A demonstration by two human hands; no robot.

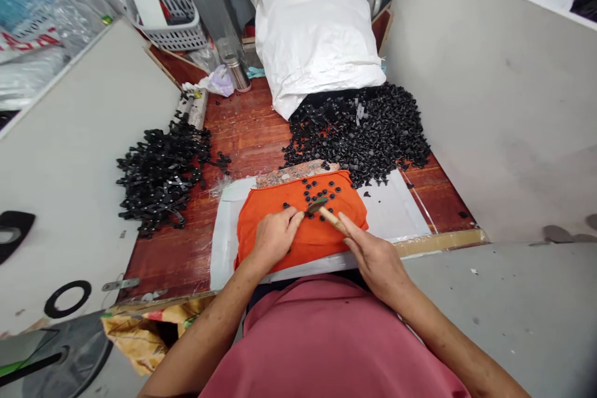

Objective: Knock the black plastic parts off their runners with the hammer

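A small knife [318,204] with a pale wooden handle is in my right hand [379,256], its dark blade slanting to the left. My left hand [277,233] is closed in a pinch on a small black plastic part [307,214], right by the blade tip; the fingers cover most of it. Both hands are over an orange cloth [305,239] spread on a white board [226,230]. Several small round black pieces [323,191] lie scattered on the cloth beyond my fingers.
A large heap of small black pieces [373,130] spills from a white sack [321,43] at the back. To the left is a pile of longer black parts [161,171]. Pale panels [489,87] flank the reddish wooden tabletop [247,118]. A metal flask [237,73] and a basket [180,34] stand behind.
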